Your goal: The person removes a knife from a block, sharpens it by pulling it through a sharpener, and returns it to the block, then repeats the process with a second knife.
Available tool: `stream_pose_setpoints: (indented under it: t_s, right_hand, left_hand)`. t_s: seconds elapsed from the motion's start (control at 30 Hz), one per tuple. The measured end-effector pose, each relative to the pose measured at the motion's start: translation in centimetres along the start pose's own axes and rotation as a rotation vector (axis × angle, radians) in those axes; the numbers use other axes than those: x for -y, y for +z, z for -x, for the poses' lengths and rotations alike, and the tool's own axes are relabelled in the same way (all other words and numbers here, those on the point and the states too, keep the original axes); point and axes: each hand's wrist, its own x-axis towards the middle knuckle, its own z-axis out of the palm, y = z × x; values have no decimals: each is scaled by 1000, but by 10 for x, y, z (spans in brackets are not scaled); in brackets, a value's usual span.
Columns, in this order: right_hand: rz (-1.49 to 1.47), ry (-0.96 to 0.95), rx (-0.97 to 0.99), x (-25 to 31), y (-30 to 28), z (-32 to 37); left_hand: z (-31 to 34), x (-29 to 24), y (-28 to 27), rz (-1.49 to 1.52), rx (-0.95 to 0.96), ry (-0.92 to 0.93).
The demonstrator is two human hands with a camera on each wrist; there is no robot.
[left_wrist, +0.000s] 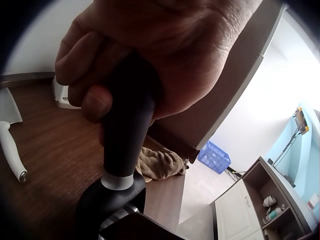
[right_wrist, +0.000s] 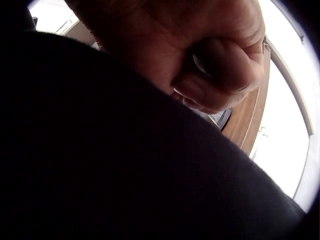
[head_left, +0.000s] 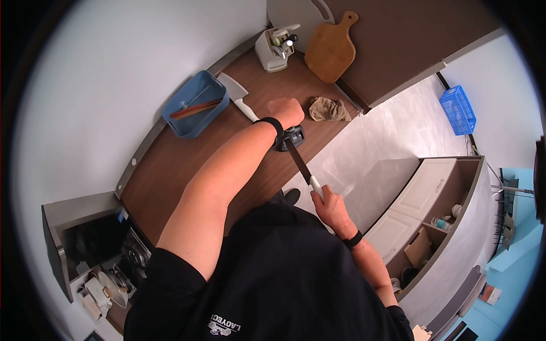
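My left hand (head_left: 286, 112) grips the upright black handle of a knife sharpener (left_wrist: 127, 135), its fingers curled round it. The sharpener's dark base rests on the brown counter (head_left: 165, 182) near the front edge. In my right hand (head_left: 331, 210) is the white handle of a kitchen knife (head_left: 300, 163); its dark blade slants up to the sharpener, with the tip end at the slot. The right wrist view shows the curled right fingers, while dark cloth covers much of that frame. A cleaver (head_left: 233, 88) with a white handle lies just beyond the left wrist.
A tan cloth (head_left: 329, 109) lies right of the left hand. Toward the wall stand a blue bin (head_left: 169, 115) with wooden sticks inside and a white utensil holder (head_left: 273, 54). A wooden cutting board (head_left: 330, 51) leans at the back. Past the counter edge is pale floor.
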Motion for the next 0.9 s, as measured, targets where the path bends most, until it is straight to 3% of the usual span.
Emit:
stream_pose_setpoints:
  t_s: [0.53,0.9]
  right_hand:
    - [44,24,4,2,10,-12]
    - [104,13,-57,16,84,-117]
  left_hand:
    - [0,0,3,39,-3,-8]
    - [8,4,2,57,-22,7]
